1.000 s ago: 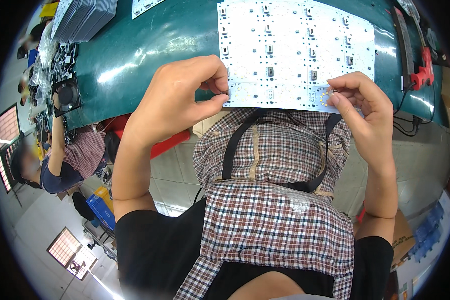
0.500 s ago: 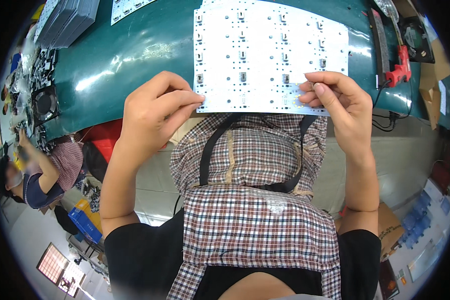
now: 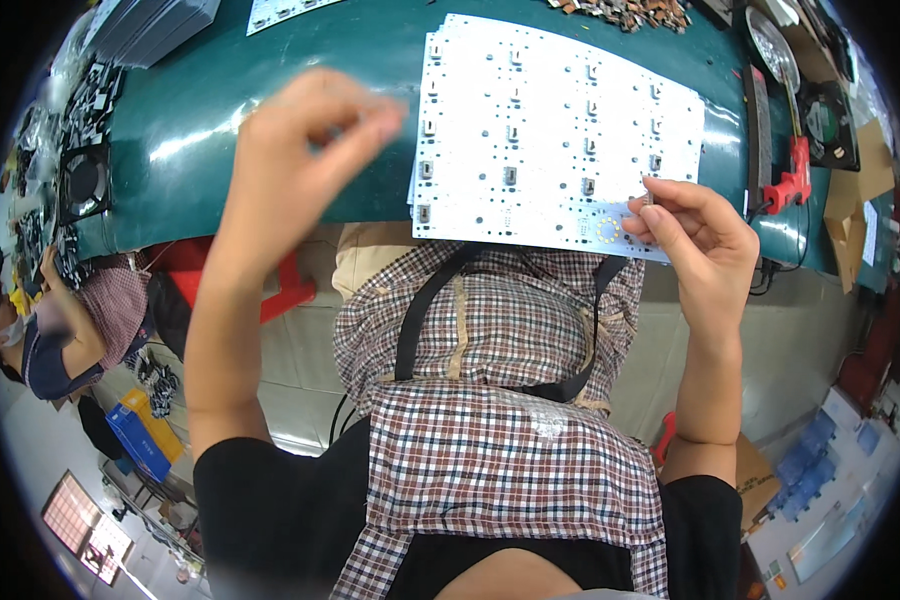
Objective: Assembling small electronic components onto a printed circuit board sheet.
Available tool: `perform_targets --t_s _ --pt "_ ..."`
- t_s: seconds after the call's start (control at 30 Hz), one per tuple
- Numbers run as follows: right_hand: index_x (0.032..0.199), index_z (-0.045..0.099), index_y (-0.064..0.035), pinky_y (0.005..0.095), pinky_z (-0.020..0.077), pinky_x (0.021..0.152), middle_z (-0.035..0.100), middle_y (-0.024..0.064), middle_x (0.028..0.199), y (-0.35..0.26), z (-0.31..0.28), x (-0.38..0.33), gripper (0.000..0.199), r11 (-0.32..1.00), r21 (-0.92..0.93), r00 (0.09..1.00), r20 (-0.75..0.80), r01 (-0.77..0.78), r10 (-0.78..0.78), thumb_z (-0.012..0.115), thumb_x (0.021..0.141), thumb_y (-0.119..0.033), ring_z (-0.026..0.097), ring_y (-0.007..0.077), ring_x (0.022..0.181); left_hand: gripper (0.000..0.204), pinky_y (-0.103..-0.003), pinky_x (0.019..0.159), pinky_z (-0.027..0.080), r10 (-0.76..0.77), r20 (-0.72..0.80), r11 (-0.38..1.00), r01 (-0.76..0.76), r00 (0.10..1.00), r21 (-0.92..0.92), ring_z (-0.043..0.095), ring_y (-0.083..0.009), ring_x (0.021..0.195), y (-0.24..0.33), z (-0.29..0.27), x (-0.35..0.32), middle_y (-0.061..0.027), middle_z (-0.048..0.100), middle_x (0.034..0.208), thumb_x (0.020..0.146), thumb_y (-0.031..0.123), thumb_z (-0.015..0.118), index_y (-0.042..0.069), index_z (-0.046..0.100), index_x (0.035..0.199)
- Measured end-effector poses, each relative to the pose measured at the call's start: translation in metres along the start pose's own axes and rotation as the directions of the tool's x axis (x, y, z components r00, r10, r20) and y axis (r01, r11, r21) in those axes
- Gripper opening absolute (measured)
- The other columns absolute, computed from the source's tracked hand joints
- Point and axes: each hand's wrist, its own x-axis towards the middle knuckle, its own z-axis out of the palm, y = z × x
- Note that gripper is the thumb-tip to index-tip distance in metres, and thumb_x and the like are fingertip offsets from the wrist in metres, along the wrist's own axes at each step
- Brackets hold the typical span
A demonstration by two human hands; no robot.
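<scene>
While left hand (image 3: 288, 145) blurs, right hand (image 3: 708, 237) pinches part (image 3: 650, 198) — over board (image 3: 550, 140)

Your left side shows a black fan (image 3: 85, 180) on the green surface (image 3: 185, 100), a co-worker (image 3: 65, 340), a red stool (image 3: 185, 268) and a blue crate (image 3: 138, 443); your right, a red tool (image 3: 794, 180), another black fan (image 3: 826, 125) and cardboard (image 3: 876, 157).
</scene>
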Motion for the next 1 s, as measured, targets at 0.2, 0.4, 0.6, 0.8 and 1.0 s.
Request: perform_targets --t_s 0.2,0.4,0.6,0.8,1.0 --pt "0.116 0.068 0.0098 0.0295 0.0602 0.082 0.075 0.0161 0.099 -0.01 0.001 -0.002 0.023 0.992 -0.123 1.0 0.007 0.029 -0.028 0.067 0.093 0.007 0.076 0.0202 0.09 0.013 -0.034 0.07 0.055 0.017 -0.184 0.975 0.024 0.983 0.22 0.071 -0.0238 0.075 -0.037 0.021 0.096 -0.0123 0.074 0.083 0.087 0.016 0.076 0.003 0.073 0.089" --pt "0.121 0.066 0.0097 0.0288 0.0602 0.082 0.074 0.0156 0.102 -0.014 -0.01 -0.012 0.026 0.991 -0.134 0.999 -0.022 0.023 -0.026 0.064 0.096 0.009 0.075 0.0191 0.09 0.019 -0.043 0.076 0.055 -0.073 -0.101 0.948 0.101 0.992 0.303 0.072 -0.0312 0.082 -0.063 0.041 0.124 -0.0162 0.073 0.088 0.086 0.021 0.074 0.003 0.074 0.092" --pt "0.119 0.066 0.0107 0.0294 0.061 0.083 0.073 0.0147 0.103 -0.013 -0.014 -0.013 0.024 0.996 -0.092 1.0 -0.029 0.002 -0.004 0.065 0.095 0.009 0.074 0.0191 0.091 0.023 -0.025 0.064 0.051 -0.364 0.23 0.854 0.422 0.902 -0.304 0.063 -0.0092 0.073 -0.083 0.021 0.145 -0.0028 0.072 0.09 0.099 0.023 0.065 0.002 0.074 0.095" --pt "0.118 0.066 0.0108 0.0293 0.0611 0.083 0.073 0.0145 0.103 -0.011 -0.015 -0.012 0.022 0.999 -0.035 1.0 -0.005 -0.008 0.008 0.064 0.096 0.01 0.074 0.0189 0.092 0.015 -0.02 0.068 0.055 -0.364 0.434 0.513 0.566 0.824 -0.645 0.067 -0.0091 0.078 -0.066 -0.002 0.133 -0.008 0.075 0.096 0.101 0.012 0.064 -0.001 0.072 0.104" --pt "0.115 0.067 0.01 0.0275 0.0596 0.081 0.073 0.0137 0.104 -0.009 -0.016 -0.018 0.021 0.999 -0.028 1.0 -0.011 -0.022 0.021 0.066 0.094 0.009 0.074 0.0179 0.091 0.015 -0.022 0.07 0.058 -0.257 0.496 0.421 0.558 0.829 -0.715 0.07 -0.0119 0.082 -0.056 0.008 0.136 -0.0115 0.075 0.1 0.1 0.011 0.066 -0.001 0.071 0.104"
